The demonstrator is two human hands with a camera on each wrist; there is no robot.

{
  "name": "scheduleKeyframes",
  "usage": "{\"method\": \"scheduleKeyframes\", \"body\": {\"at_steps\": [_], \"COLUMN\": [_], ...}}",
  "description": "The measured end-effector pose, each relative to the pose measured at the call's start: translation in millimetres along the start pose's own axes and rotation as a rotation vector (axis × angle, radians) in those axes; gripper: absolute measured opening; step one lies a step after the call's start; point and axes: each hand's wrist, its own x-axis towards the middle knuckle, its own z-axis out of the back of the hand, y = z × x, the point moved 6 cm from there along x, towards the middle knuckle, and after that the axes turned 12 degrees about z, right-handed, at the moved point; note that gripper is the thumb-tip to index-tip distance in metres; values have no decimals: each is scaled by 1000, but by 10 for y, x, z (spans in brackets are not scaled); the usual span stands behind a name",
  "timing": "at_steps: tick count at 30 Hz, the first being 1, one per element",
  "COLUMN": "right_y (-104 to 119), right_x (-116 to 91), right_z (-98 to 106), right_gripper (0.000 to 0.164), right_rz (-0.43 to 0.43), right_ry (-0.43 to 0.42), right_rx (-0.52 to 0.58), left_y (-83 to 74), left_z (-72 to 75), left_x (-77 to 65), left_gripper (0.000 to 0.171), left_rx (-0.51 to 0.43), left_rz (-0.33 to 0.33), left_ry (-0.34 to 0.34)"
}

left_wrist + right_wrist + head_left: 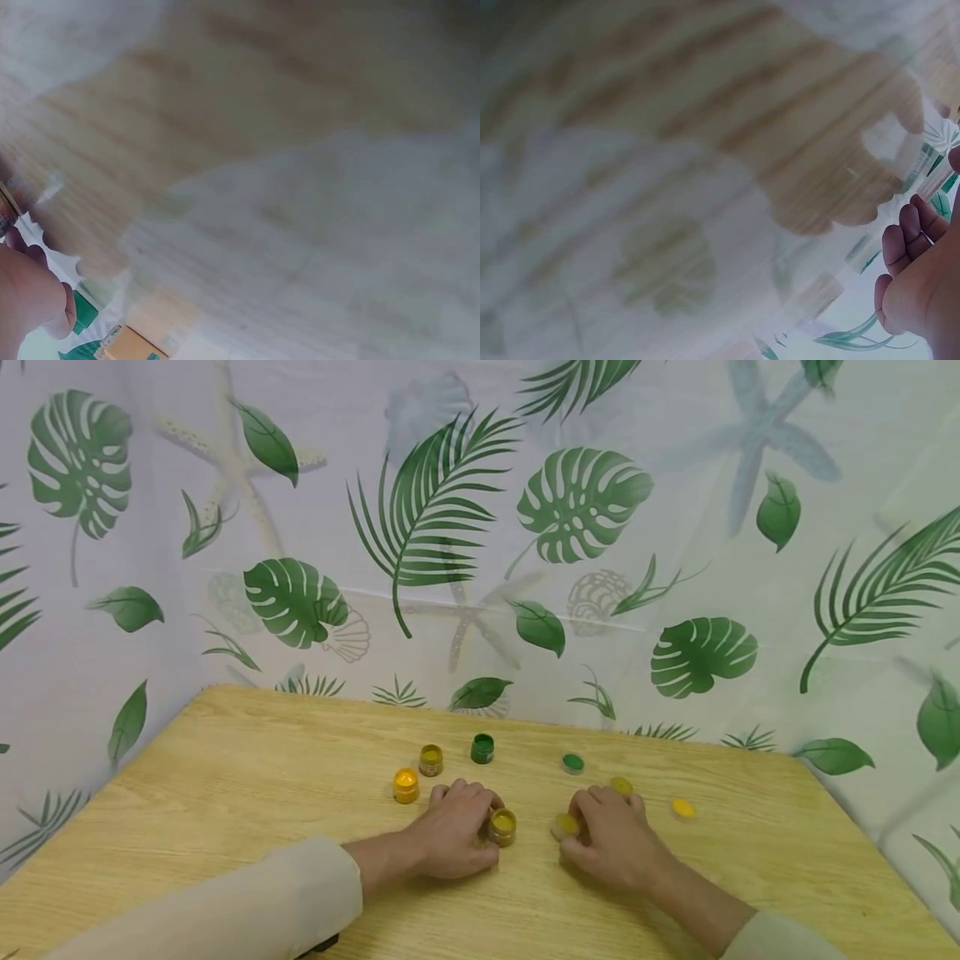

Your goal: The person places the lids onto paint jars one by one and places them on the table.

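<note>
Near the middle of the table, my left hand [457, 835] grips a small uncapped paint jar [502, 827] with ochre-yellow paint inside. The jar stands upright between thumb and fingers; at the edge of the left wrist view only part of that hand [30, 300] shows. To the right, my right hand [618, 839] pinches a round ochre lid [565, 827] between thumb and fingers, close to the tabletop. A small gap separates the lid from the jar. In the right wrist view the curled fingers [911, 236] lie beside the lid's pale rim [936, 178].
Beyond my left hand stand uncapped jars of orange [406, 786], olive [431, 761] and green paint [482, 748]. Around my right hand lie a green lid [573, 763], an olive lid [621, 785] and an orange lid [682, 809]. A leaf-patterned cloth [465, 527] hangs behind the wooden table [247, 760].
</note>
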Motion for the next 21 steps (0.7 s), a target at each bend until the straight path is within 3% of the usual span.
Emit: {"method": "scheduleKeyframes", "body": {"at_steps": [13, 21], "right_y": [77, 137], "right_x": [17, 37], "right_z": [63, 58], "right_gripper": [22, 21], "right_rz": [70, 150], "right_ry": [-116, -142], "right_rx": [8, 90], "left_y": [4, -9], "left_z": [18, 20], "left_x": [-14, -23], "left_gripper": [37, 38], "left_rx": [-18, -6], "left_rz": [14, 15], "left_ry": [-12, -20]}}
